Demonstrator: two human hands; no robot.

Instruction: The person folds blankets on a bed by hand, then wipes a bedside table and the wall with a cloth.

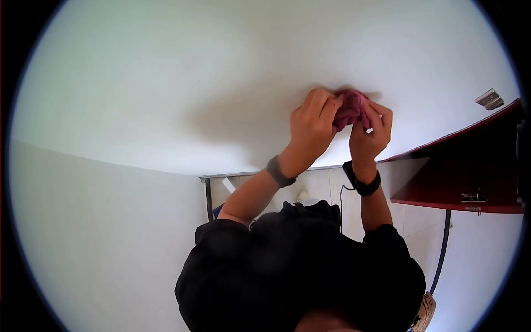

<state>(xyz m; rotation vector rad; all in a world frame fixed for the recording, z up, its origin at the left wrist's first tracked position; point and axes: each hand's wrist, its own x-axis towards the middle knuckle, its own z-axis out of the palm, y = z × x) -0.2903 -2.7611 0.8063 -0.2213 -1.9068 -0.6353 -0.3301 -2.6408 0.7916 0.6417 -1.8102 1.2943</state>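
A crumpled dark pink cloth (348, 109) is held between both hands, close to the white wall (249, 66). My left hand (315, 122) grips its left side, with the fingers bent round the fabric. On the right side, my right hand (371, 130) pinches the cloth between thumb and fingers. Each wrist wears a black band. A soft shadow lies on the wall to the left of the hands. Whether the cloth touches the wall is hard to tell.
At the right, a dark red door or panel (459, 177) juts out, with metal fittings on it. A wall plate (489, 99) is above it. Below the hands are a pale tiled floor (318, 185), a dark skirting edge and a thin black cable (341, 205).
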